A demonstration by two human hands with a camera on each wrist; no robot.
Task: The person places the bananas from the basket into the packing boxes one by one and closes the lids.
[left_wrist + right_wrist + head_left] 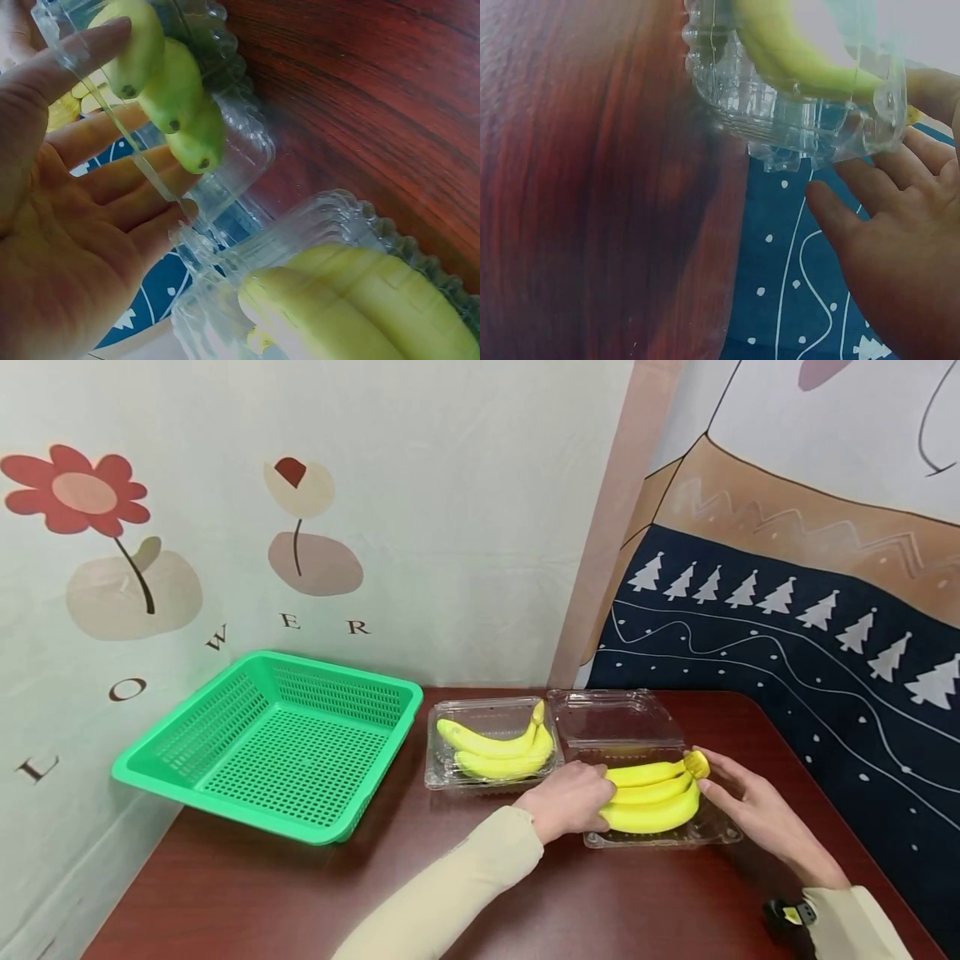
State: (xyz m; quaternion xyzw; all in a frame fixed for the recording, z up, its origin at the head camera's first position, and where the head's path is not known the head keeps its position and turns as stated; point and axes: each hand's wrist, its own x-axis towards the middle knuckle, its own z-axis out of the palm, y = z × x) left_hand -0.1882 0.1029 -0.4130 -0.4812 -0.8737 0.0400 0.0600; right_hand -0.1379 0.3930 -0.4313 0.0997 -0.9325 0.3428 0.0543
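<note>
A bunch of yellow bananas [649, 797] lies at the near half of an open clear plastic clamshell box [708, 837], stem toward the right. My left hand [573, 797] grips the bunch by its tips, thumb on one side; in the left wrist view the greenish tips [174, 94] show between thumb and fingers, behind the clear wall. At the other end, my right hand [761, 814] holds the stem [697, 765] between thumb and fingers. In the right wrist view its fingers reach behind the box corner, partly hiding the contact.
Left of the open box is another clear box [442, 768] with bananas [498, 747] inside. A green perforated basket [330, 827] stands farther left on the dark red table [570, 910]. The open box's lid [618, 718] leans back near the printed wall cloth [465, 527].
</note>
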